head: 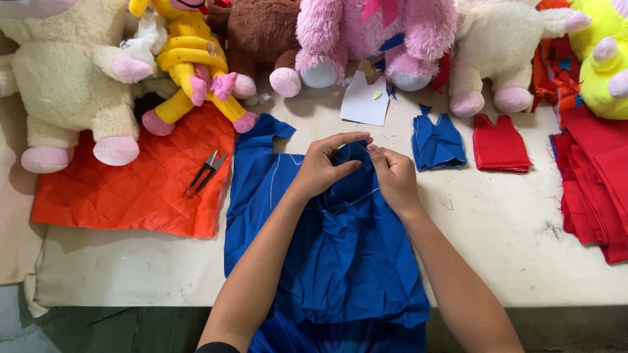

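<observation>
Both hands pinch the far edge of a blue cloth (pixel 327 255) lying on a pale table (pixel 510 242), its long axis running from the person outward, near end draped over the table edge. The left hand (pixel 324 165) and right hand (pixel 392 175) grip almost touching. Left of the grip, small snips (pixel 205 172) rest on quilted orange fabric (pixel 131 189); right, folded blue (pixel 438 142) and red (pixel 500 145) vests. Beyond, plush toys (pixel 366 33).

Both hands, left hand (pixel 322 167) & right hand (pixel 392 175), pinched the crumpled blue fabric piece (pixel 333 255) at its top edge. Small black thread snips (pixel 205 172) lay on the orange quilted cloth (pixel 131 189) nearby.
</observation>
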